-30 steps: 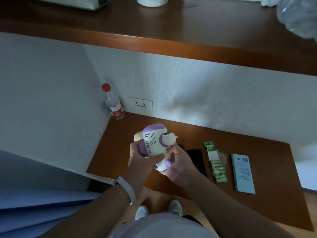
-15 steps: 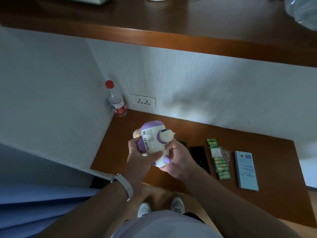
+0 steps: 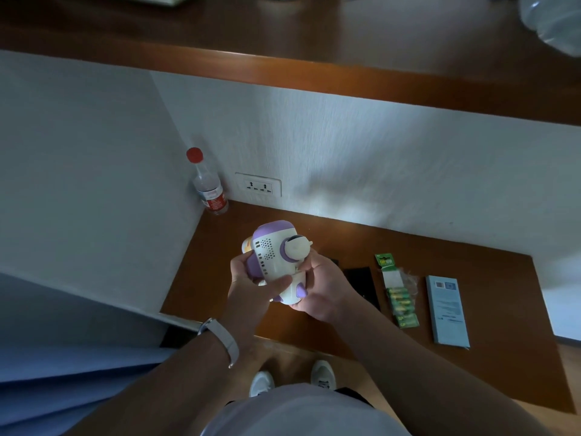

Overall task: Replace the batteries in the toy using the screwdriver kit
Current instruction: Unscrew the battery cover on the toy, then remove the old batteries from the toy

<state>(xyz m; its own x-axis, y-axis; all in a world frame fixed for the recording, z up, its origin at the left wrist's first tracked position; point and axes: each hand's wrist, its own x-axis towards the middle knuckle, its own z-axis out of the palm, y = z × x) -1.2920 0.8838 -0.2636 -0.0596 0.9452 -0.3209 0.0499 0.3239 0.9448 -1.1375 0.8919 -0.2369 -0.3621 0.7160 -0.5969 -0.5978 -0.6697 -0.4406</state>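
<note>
A white and purple toy (image 3: 275,258) with a grid of small speaker holes is held up above the low wooden table (image 3: 503,366). My left hand (image 3: 251,286) grips its left side, thumb laid across the white body. My right hand (image 3: 320,289) grips its lower right end from below. On the table to the right lies a strip of green batteries (image 3: 399,297) in torn plastic wrap. A pale blue flat box (image 3: 448,309) lies right of the batteries. A black flat case (image 3: 361,283) lies just behind my right hand.
A clear water bottle with a red cap (image 3: 207,184) stands in the back left corner beside a wall socket (image 3: 258,185). A higher wooden shelf (image 3: 314,67) runs across above the white wall. My white shoes (image 3: 292,379) show below the table edge.
The toy and both hands have kept their grip and barely shifted; the view has drifted slightly, so everything sits a little higher and to the right.
</note>
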